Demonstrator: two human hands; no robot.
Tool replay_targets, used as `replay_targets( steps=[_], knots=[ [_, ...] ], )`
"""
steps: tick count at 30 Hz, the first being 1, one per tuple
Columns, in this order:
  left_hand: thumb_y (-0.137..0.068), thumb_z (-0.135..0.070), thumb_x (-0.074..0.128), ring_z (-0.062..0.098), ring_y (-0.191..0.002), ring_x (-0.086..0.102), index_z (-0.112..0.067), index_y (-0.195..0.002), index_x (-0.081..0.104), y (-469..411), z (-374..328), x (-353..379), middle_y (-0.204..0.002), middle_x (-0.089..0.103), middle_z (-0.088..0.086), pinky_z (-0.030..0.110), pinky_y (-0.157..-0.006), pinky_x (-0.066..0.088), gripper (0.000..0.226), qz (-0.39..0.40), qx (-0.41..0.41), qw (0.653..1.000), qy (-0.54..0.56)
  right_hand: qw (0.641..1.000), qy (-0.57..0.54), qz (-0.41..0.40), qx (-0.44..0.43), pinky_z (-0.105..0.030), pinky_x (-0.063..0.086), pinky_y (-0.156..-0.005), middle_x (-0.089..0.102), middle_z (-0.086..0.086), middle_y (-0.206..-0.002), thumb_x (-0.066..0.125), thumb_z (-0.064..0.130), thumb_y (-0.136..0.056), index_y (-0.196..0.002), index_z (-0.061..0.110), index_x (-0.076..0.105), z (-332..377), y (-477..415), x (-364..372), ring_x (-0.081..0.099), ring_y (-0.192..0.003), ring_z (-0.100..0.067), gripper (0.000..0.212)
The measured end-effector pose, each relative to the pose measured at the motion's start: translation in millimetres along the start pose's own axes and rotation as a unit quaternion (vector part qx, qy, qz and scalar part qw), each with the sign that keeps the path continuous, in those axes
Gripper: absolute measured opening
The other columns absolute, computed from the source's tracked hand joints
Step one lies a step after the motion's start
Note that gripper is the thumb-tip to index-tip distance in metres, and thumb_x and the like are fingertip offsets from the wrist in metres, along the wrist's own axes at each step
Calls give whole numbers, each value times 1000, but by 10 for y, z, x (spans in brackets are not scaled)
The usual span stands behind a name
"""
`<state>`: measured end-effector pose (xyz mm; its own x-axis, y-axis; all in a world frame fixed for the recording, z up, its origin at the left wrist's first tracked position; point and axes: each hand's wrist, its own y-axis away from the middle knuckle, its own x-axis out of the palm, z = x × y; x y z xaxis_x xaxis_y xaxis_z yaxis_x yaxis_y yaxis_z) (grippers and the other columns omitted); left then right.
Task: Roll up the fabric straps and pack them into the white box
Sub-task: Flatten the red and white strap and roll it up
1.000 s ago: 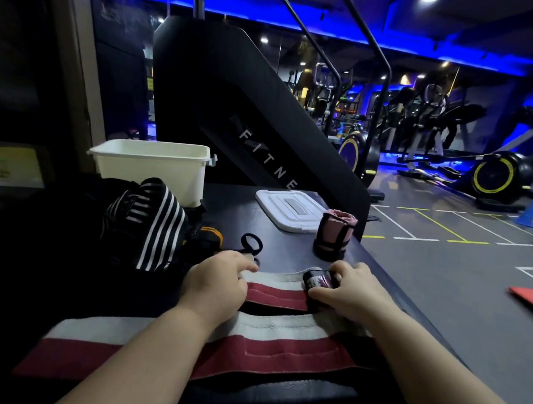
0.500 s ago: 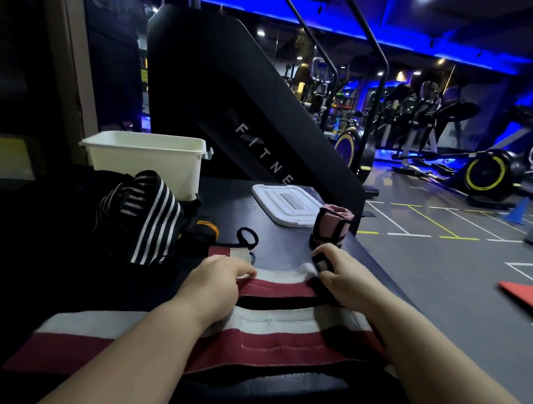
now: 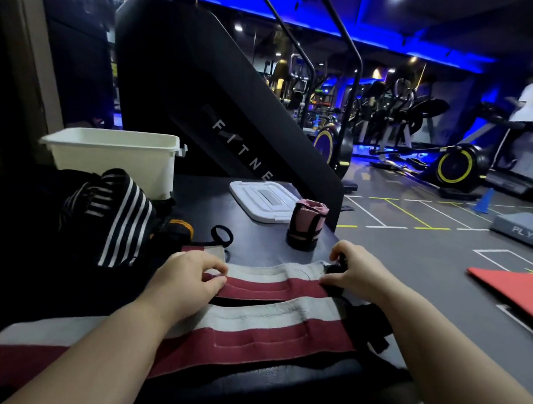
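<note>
A red-and-white fabric strap (image 3: 272, 284) lies flat across the dark table, doubled back so a second run (image 3: 250, 330) stretches toward me. My left hand (image 3: 187, 278) pinches the far run near its left part. My right hand (image 3: 355, 271) grips the strap's black right end. The white box (image 3: 110, 156) stands open at the back left. Its white lid (image 3: 262, 200) lies flat to the right. A rolled pink-and-black strap (image 3: 306, 223) stands upright beside the lid.
A heap of black and white-striped straps (image 3: 116, 216) lies left of my hands, with a black loop (image 3: 222, 235) beside it. A black stair machine (image 3: 203, 96) rises behind the table. The table's right edge drops to the gym floor (image 3: 427, 276).
The small roll under my right hand has come undone; the strap now lies flat. My right hand has shifted right to the strap's black end. My left hand still pinches the strap.
</note>
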<state>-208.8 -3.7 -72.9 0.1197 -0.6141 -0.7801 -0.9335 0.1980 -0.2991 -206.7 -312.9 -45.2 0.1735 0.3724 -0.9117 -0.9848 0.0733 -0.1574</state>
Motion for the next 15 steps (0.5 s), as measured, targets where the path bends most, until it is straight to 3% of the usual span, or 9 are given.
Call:
replay_targets(
  steps=[4, 9, 13, 15],
  knots=[
    [-82, -27, 73, 7, -122, 49, -32, -119, 65, 1, -14, 2, -127, 58, -15, 15, -96, 30, 38, -9, 5, 1000, -1, 1000, 24, 9, 16, -28, 39, -67, 56, -3, -101, 84, 42, -68, -86, 29, 50, -95, -34, -22, 53, -85, -18, 40],
    [-84, -33, 71, 12, -123, 49, -34, -132, 54, -17, 6, 5, -133, 56, -6, 19, -95, 35, 51, 37, -30, 999, 7, 998, 49, 30, 26, -26, 40, -69, 61, -2, -101, 81, 49, -69, -85, 28, 59, -167, -33, 44, 56, -87, -18, 34],
    [-86, -39, 66, 13, -131, 41, -31, -138, 49, -39, -3, 17, -139, 51, -8, 24, -107, 32, 55, 60, -28, 997, -35, 985, 169, 15, 20, -31, 39, -94, 50, 9, -117, 72, 65, -69, -104, 37, 67, -62, 5, -44, 40, -119, -20, 45],
    [-86, -42, 65, 13, -132, 41, -33, -139, 47, -49, -5, 19, -140, 51, -9, 27, -110, 32, 57, 66, -26, 996, -47, 970, 239, -22, -44, -31, 33, -101, 48, 14, -128, 71, 60, -72, -118, 37, 65, 55, 26, -78, 33, -127, -19, 51]
  ],
)
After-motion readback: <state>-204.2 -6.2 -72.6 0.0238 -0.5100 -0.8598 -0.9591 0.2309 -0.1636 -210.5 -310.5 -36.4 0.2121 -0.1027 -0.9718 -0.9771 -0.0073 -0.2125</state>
